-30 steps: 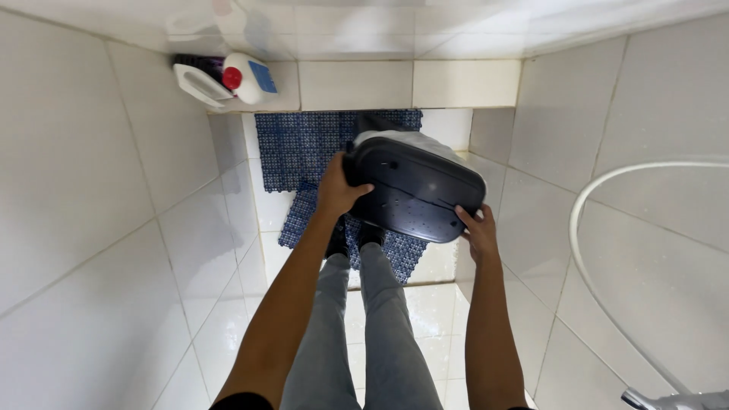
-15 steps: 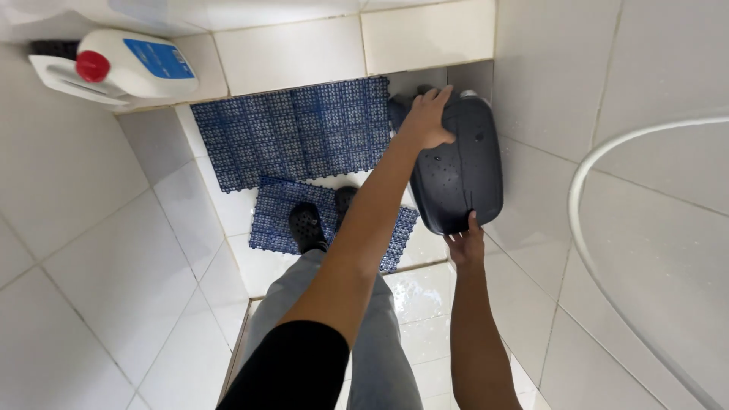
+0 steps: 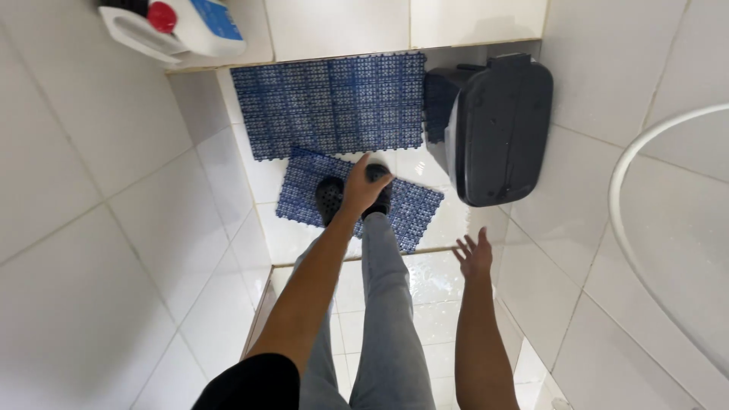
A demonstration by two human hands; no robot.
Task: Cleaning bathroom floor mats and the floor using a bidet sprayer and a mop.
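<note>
Your feet (image 3: 353,196) stand on the small mat (image 3: 357,199) on the floor (image 3: 425,304); larger mat (image 3: 330,102) behind it, bin (image 3: 497,129) at the floor's right edge, bottle (image 3: 178,26) on the back-left ledge.

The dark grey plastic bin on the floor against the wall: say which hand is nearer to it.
Right. The right hand hangs open just below the dark grey plastic bin; the left hand is farther left, over the blue perforated mat.

Two blue mats (image 3: 334,102) (image 3: 414,209), one dark bin (image 3: 497,129), one white bottle (image 3: 182,26).
</note>
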